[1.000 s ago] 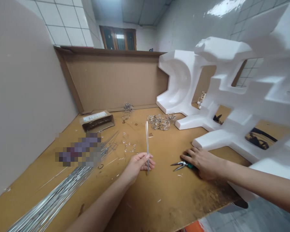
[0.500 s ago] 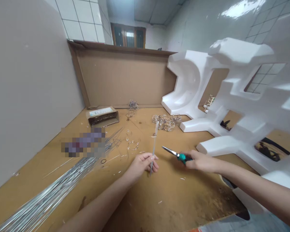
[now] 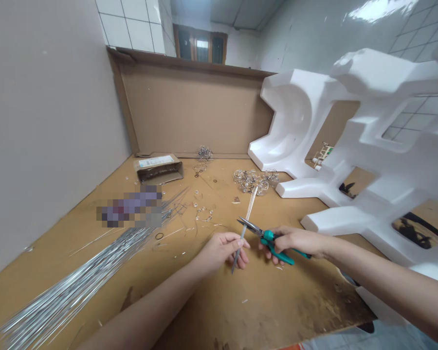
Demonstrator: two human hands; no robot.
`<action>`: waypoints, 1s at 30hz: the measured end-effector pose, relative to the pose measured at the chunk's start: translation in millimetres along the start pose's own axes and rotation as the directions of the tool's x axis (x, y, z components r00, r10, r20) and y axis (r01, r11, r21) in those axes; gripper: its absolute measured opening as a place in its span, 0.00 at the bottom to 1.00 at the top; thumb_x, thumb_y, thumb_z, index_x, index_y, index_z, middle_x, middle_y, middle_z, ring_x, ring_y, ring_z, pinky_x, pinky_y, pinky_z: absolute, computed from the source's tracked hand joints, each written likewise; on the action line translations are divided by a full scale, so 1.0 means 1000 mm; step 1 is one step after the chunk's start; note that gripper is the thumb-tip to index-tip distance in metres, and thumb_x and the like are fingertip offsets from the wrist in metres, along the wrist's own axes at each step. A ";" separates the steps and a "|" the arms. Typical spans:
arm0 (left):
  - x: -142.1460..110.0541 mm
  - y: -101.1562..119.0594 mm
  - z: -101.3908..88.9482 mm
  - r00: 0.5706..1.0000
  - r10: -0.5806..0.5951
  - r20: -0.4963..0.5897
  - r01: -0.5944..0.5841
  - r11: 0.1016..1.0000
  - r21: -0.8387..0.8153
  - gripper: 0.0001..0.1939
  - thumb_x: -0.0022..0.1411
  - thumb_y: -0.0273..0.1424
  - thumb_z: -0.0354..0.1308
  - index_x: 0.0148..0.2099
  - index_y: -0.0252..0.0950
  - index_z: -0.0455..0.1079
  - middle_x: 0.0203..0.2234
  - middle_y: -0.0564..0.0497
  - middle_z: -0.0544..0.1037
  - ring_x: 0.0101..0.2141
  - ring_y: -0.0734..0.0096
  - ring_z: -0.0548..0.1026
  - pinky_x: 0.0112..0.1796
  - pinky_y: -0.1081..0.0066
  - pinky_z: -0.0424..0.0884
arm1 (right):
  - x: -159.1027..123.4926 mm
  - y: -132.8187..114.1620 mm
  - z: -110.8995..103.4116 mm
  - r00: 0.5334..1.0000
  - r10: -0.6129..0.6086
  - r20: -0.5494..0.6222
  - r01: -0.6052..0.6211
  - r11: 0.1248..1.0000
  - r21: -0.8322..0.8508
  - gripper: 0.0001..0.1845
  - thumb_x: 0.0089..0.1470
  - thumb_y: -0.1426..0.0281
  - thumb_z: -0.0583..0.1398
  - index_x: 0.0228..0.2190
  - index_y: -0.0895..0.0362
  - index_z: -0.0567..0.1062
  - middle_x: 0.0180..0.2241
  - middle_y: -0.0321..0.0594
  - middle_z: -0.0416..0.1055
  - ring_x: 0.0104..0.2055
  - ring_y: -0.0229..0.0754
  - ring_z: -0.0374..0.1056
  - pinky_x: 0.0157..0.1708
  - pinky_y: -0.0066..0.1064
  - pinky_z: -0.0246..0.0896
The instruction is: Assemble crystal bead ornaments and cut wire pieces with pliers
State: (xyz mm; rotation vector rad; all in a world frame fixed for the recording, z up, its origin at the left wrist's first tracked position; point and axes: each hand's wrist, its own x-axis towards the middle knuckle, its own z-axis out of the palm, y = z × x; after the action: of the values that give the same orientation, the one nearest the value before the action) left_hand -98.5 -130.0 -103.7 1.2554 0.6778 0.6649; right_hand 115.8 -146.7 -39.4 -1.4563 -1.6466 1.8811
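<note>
My left hand [image 3: 231,249] pinches a thin bundle of straight metal wires [image 3: 250,206], which slants up and away from the fingers. In my right hand [image 3: 290,243] are long-nose pliers [image 3: 268,236] with teal handles. Their jaws are parted and lie across the wires just above my left fingertips; whether they press on the metal I cannot tell. Beyond the wire tips lies a heap of bent wire rings [image 3: 253,181]. A large bundle of long straight wires [image 3: 95,277] rests on the table to the left of my left forearm.
A small open cardboard box [image 3: 159,170] sits at the back left, with a blurred purple item [image 3: 131,206] in front. White foam packaging [image 3: 295,126] stands along the right side. A cardboard wall [image 3: 193,107] closes the back. Small wire pieces and rings [image 3: 203,214] are scattered mid-table.
The pliers have moved left onto the wires, with their jaws and handles now spread. The wires in my left hand tilt further right. The view has shifted slightly.
</note>
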 end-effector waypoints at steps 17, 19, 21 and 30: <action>0.001 -0.002 0.002 0.998 -0.045 0.045 0.044 0.999 0.028 0.17 0.52 0.42 0.55 0.34 0.31 0.69 0.19 0.50 0.75 0.17 0.76 0.72 0.19 0.78 0.63 | 0.006 0.002 0.001 1.000 -0.018 0.004 0.018 1.000 -0.020 0.11 0.38 0.74 0.54 0.29 0.61 0.69 0.28 0.38 0.69 0.24 0.34 0.66 0.24 0.26 0.61; 0.000 -0.002 0.002 0.998 -0.046 0.051 0.045 0.999 0.024 0.17 0.52 0.42 0.55 0.34 0.31 0.70 0.19 0.50 0.75 0.17 0.76 0.72 0.19 0.78 0.63 | 0.006 0.002 0.001 1.000 -0.017 0.016 0.017 1.000 -0.016 0.10 0.37 0.75 0.54 0.28 0.61 0.69 0.27 0.38 0.69 0.23 0.33 0.65 0.24 0.25 0.61; 0.000 -0.002 0.002 0.997 -0.046 0.058 0.045 0.999 0.023 0.17 0.53 0.41 0.55 0.34 0.31 0.70 0.19 0.50 0.75 0.17 0.75 0.72 0.19 0.78 0.63 | 0.006 0.002 0.003 1.000 -0.007 0.025 0.007 1.000 -0.004 0.10 0.37 0.74 0.54 0.28 0.60 0.69 0.27 0.37 0.69 0.23 0.33 0.64 0.24 0.25 0.61; -0.001 -0.003 0.003 0.995 -0.050 0.086 0.048 0.999 0.024 0.18 0.52 0.42 0.54 0.35 0.30 0.69 0.18 0.50 0.74 0.17 0.75 0.72 0.19 0.78 0.64 | 0.009 0.003 0.006 1.000 0.019 0.006 -0.019 0.999 -0.037 0.10 0.38 0.73 0.54 0.28 0.61 0.69 0.23 0.35 0.68 0.20 0.33 0.64 0.20 0.24 0.59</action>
State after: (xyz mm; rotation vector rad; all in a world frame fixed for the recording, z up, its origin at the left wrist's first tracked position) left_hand -96.8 -133.1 -106.2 1.2763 0.6435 0.5612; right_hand 108.0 -145.2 -47.2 -1.4868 -1.6852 1.8766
